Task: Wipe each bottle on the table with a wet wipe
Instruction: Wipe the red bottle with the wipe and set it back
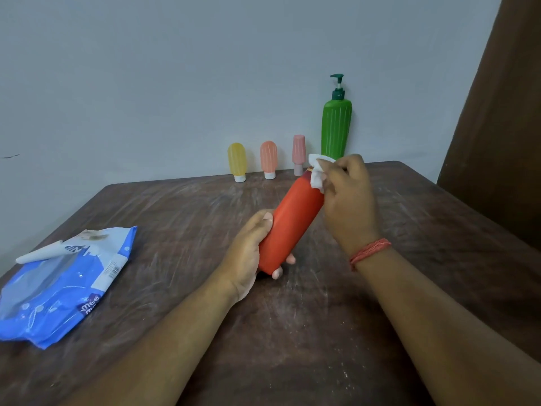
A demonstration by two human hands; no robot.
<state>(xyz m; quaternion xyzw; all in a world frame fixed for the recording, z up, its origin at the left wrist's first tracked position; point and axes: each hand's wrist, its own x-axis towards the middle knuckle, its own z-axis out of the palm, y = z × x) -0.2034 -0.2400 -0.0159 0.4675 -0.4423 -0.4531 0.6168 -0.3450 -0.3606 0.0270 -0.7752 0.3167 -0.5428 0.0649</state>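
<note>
Left hand (248, 253) grasping the lower end of a red bottle (292, 224) held tilted above the brown table (175, 230), right hand (348, 200) pinching a white wet wipe (317, 174) against the bottle's top, four other bottles standing by the wall, blue wipes pack (61, 285) lying at left.

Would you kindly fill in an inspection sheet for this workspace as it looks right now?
Surface: dark wooden table, scuffed with pale streaks.
Job's things: red bottle held tilted above the table; white wet wipe at its upper end; yellow bottle, orange bottle, pink bottle and green pump bottle upright along the far edge; blue wipes pack lying at the left, flap open.
Clutter: nothing seen.
Grips: left hand grips the red bottle's lower end; right hand pinches the wipe against the bottle's top.
Cables: nothing seen.
Surroundings: grey wall; brown curtain at right.
</note>
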